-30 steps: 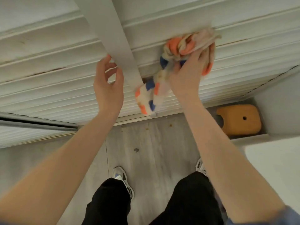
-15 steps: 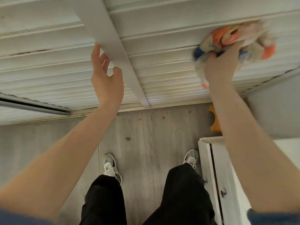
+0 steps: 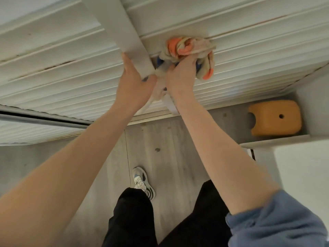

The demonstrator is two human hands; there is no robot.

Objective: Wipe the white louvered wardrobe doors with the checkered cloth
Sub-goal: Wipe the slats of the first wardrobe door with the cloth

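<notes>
White louvered wardrobe doors filled the upper frame, where the right hand clutched the bunched checkered cloth against slats running rightward from the centre stile, while the left hand, fingers straight, rested flat on that stile beside the cloth.
</notes>
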